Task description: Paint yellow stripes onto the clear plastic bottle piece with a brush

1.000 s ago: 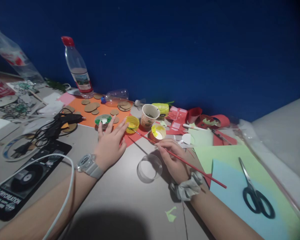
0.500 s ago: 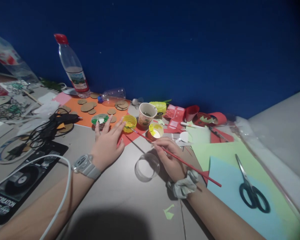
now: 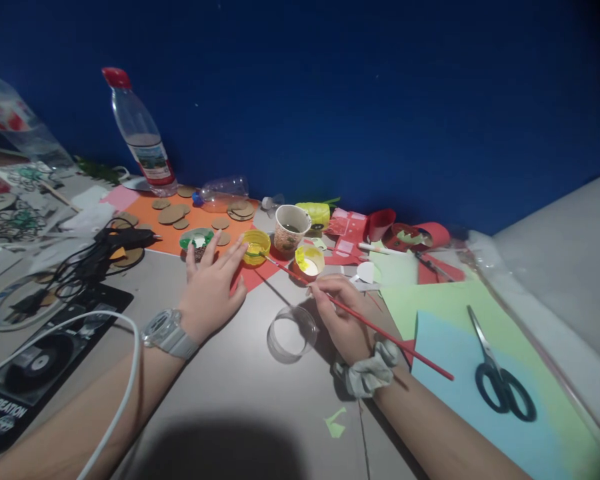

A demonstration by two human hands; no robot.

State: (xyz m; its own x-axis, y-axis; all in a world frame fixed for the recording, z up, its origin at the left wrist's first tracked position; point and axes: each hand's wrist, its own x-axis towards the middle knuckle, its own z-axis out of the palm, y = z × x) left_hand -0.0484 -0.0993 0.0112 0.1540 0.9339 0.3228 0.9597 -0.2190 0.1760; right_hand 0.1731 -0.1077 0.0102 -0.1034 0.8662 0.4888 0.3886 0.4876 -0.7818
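Observation:
My right hand [image 3: 339, 312] pinches a long red paintbrush [image 3: 380, 331], whose tip reaches into a small yellow lid of paint [image 3: 256, 247]. My left hand [image 3: 211, 285], with a grey watch on the wrist, lies flat with fingers spread on the table and red paper, its fingertips beside that lid and a green lid [image 3: 196, 238]. A clear plastic ring [image 3: 291, 333] lies between my hands. A second yellow lid with white paint [image 3: 309, 261] and a paper cup [image 3: 291, 228] stand just beyond.
Black scissors [image 3: 500, 384] rest on blue and green paper at the right. Cardboard discs [image 3: 173, 215] lie on orange paper by a water bottle [image 3: 140, 137]. A glue gun with black cable [image 3: 105, 248] and a white cable [image 3: 115, 373] are at the left. Red paper scraps crowd the back.
The brush tip has moved left into the yellow lid. My left hand stays flat in place; the view shifted slightly.

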